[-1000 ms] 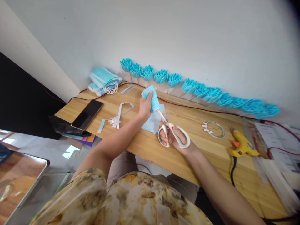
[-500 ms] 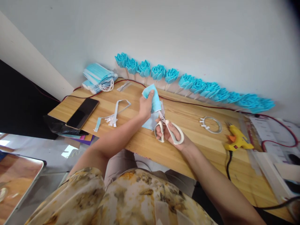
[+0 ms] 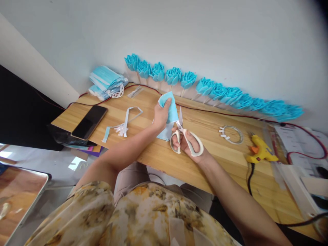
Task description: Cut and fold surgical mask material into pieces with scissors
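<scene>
My left hand (image 3: 162, 114) pinches a folded piece of light blue face mask fabric (image 3: 173, 111), thumb on top, above the middle of the table. Around the handles of white-handled scissors (image 3: 196, 145) my right hand (image 3: 188, 141) is closed, with the thumb through one loop and fingers in the other. The scissor blades are parted and point away from me, at the lower right edge of the fabric. Beneath, another pale blue piece (image 3: 166, 132) lies on the wooden table (image 3: 205, 171), partly covered by my hands.
Blue fabric flowers on sticks (image 3: 188, 79) line the wall. Stacked face masks (image 3: 106, 80), a phone (image 3: 89, 121) and cut strips (image 3: 126, 123) lie left. A wire coil (image 3: 232, 134), a yellow glue gun (image 3: 261, 150) and a power strip (image 3: 294, 140) are right. A red-black cable (image 3: 212, 112) crosses the back.
The fabric and my left hand have shifted slightly right. The scissors have also moved a little right, and their blades show more clearly beside the fabric's edge.
</scene>
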The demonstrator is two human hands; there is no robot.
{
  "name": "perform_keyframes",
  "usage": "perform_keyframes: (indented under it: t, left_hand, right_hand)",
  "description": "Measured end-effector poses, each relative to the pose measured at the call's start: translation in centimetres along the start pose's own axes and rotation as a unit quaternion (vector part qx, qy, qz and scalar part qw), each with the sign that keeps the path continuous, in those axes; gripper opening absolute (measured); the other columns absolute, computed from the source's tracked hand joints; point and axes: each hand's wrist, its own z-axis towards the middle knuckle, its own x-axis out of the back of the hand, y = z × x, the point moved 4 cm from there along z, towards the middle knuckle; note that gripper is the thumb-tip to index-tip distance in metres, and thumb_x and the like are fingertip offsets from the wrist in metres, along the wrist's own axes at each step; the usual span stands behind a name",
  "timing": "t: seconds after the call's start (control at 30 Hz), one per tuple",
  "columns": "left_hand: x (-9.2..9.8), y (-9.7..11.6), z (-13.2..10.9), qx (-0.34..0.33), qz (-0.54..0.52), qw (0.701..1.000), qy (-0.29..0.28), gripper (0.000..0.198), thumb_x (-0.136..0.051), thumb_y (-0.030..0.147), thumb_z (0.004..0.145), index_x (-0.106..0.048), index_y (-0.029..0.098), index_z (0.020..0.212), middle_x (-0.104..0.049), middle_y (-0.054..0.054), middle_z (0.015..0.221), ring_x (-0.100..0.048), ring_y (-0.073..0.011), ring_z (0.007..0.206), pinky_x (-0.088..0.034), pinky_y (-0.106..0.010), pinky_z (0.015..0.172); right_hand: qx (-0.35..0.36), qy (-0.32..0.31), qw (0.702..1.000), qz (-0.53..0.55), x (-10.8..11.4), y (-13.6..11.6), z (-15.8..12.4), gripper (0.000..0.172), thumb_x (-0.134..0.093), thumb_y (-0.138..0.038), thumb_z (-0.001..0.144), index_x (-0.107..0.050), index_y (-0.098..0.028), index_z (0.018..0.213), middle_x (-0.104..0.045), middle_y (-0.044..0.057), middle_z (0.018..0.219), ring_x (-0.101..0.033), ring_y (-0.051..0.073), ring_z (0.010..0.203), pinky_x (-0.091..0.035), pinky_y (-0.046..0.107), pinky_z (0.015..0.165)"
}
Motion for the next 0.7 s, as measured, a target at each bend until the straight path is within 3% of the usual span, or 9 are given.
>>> perform_keyframes:
  t: [0.2, 0.47, 0.7]
  left_hand:
    - [-0.15, 0.36, -0.21, 0.011, -0.017, 1.0, 0.018, 0.024, -0.08, 0.033, 0.082, -0.063, 0.017, 0.079, -0.055, 0.003, 0.064, -0.053, -0.0083, 0.059, -0.044, -0.021, 0.058]
    - [-0.11, 0.47, -0.14, 0.03, -0.021, 0.999, 0.034, 0.024, -0.081, 0.032, 0.082, -0.062, 0.016, 0.078, -0.051, 0.004, 0.063, -0.053, -0.0082, 0.061, -0.043, -0.02, 0.058]
    - [-0.2, 0.67, 0.01, -0.012, -0.004, 1.0, 0.017, 0.021, -0.077, 0.031, 0.086, -0.064, 0.017, 0.078, -0.053, 0.004, 0.065, -0.05, -0.0079, 0.06, -0.042, -0.022, 0.06]
  right_hand:
    - [0.018, 0.031, 0.999, 0.002, -0.13, -0.04, -0.04, 0.054, -0.072, -0.069, 0.079, -0.064, -0.021, 0.104, -0.053, -0.003, 0.065, -0.042, 0.012, 0.052, -0.035, 0.026, 0.046]
    - [0.028, 0.068, 0.997, 0.009, -0.58, -0.14, -0.29, 0.056, -0.075, -0.071, 0.073, -0.063, -0.022, 0.096, -0.052, -0.004, 0.065, -0.036, 0.009, 0.049, -0.03, 0.025, 0.043]
    - [0.033, 0.079, 0.996, 0.009, -0.64, -0.19, -0.32, 0.056, -0.077, -0.07, 0.073, -0.062, -0.021, 0.095, -0.051, -0.004, 0.063, -0.035, 0.008, 0.047, -0.027, 0.024, 0.041]
